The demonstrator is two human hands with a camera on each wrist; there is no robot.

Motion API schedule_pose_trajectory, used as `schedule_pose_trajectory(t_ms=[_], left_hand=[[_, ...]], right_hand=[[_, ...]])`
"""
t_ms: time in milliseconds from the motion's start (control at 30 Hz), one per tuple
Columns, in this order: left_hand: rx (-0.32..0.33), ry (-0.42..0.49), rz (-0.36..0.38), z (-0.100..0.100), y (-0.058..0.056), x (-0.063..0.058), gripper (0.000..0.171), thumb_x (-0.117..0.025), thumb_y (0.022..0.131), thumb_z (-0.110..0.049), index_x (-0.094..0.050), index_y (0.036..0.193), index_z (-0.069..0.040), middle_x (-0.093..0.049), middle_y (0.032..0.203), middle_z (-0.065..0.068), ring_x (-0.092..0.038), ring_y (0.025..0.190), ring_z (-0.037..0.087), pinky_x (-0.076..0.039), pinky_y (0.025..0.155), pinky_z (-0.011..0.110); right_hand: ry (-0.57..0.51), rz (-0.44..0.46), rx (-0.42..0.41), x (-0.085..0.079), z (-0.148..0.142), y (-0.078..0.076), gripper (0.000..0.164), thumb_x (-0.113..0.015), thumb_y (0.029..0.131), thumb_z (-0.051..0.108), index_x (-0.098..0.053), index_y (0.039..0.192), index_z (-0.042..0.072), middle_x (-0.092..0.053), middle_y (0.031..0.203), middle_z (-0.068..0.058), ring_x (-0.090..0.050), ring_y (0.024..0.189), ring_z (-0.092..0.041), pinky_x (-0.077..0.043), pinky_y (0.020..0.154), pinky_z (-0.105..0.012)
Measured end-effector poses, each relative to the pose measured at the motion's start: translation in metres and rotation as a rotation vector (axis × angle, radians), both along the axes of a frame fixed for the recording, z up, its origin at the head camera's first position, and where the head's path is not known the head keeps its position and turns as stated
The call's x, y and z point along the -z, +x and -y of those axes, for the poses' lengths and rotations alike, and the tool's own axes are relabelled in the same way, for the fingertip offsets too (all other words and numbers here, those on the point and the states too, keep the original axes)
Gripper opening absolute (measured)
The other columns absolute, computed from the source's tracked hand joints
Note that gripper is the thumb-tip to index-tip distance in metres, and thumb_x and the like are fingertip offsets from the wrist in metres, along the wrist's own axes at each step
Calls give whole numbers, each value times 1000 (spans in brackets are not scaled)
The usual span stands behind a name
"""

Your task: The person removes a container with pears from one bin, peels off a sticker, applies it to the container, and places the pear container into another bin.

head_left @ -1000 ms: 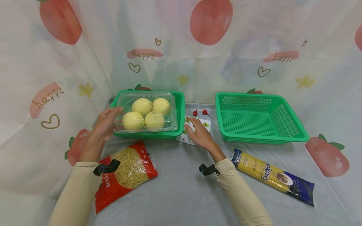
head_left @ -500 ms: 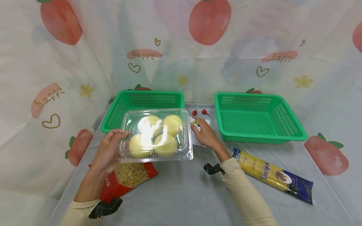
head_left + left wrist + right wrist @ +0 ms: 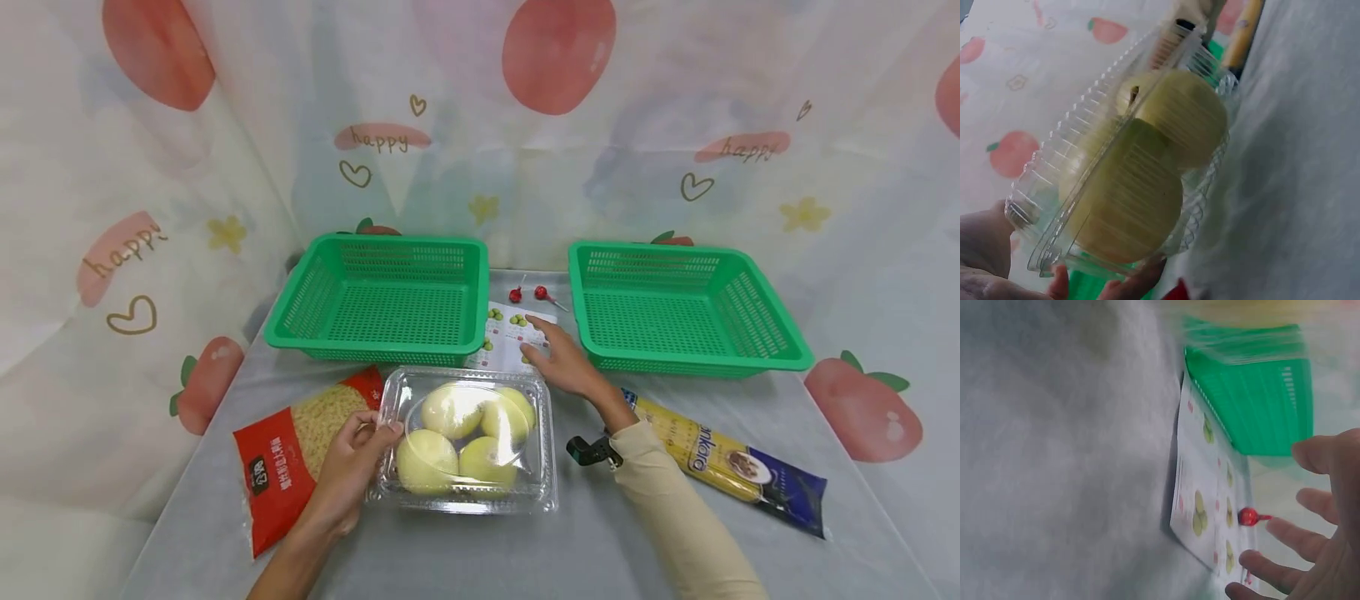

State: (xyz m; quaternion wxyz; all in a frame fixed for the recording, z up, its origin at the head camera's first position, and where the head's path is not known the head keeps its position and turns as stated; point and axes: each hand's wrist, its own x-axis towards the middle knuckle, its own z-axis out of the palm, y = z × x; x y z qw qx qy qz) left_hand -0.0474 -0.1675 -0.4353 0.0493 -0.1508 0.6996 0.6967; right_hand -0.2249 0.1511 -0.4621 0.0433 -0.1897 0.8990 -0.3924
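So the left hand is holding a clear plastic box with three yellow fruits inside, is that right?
Not quite: the head view shows four yellow fruits, not three. The left hand is indeed holding the clear plastic box around them.

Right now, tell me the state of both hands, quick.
Left hand: holding the clear plastic container by its side.
Right hand: open, holding nothing.

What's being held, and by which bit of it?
The left hand grips the clear fruit box by its left side; the right hand holds nothing.
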Motion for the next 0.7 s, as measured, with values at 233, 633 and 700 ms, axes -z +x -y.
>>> schedule_pose_trajectory(t_ms=[233,633,700], left_hand=[[30,-1,4,-26,7,21,29,-73,100,-20,-52,116,-8,-67,116,10,-58,105,21,-44,86,33],[146,-121,0,-32,3,29,42,-74,100,-29,-49,120,-2,-67,112,13,-65,95,19,-51,78,29],[187,-201,-14,-29,3,27,47,-73,100,-35,-51,125,-2,-67,119,18,-70,102,24,-55,82,33]], right_hand=[[40,31,-50,1,-11,1,61,-59,109,22,-39,161,-1,-43,163,-27,-42,148,-49,-37,118,-67],[108,6,-125,7,-18,-2,54,-65,104,14,-50,152,-8,-53,152,-31,-47,143,-51,-39,117,-64],[126,-10,-139,9,-19,-3,54,-68,101,14,-53,148,-9,-59,144,-31,-53,137,-50,-42,115,-63]])
